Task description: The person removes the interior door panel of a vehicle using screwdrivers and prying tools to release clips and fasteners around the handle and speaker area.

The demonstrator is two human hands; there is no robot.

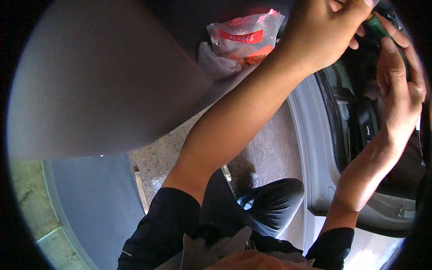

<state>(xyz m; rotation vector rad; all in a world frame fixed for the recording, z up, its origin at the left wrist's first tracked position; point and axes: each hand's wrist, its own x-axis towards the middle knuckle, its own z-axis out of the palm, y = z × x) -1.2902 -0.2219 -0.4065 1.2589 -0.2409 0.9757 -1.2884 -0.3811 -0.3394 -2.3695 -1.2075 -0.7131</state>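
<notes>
My left hand point(324, 37) reaches across to the upper right, its fingers curled beside the yellowish end of a slim green object point(379, 27), perhaps a tool handle. Its fingertips are partly cut off by the top edge, so whether it grips anything is unclear. My right hand point(400, 77) holds the green object between thumb and fingers, near the picture's right rim. Behind the right hand is dark, reflective glass point(364, 91), set in a grey vehicle body frame point(315, 135) with a black seal.
A clear plastic bag point(241, 37) with red printing lies beyond my left forearm. A large grey textured panel point(101, 84) fills the upper left. Below are a blue-grey flat panel point(94, 202), stone-like tiles point(30, 189), a wooden strip point(141, 192) and brown flooring point(270, 145).
</notes>
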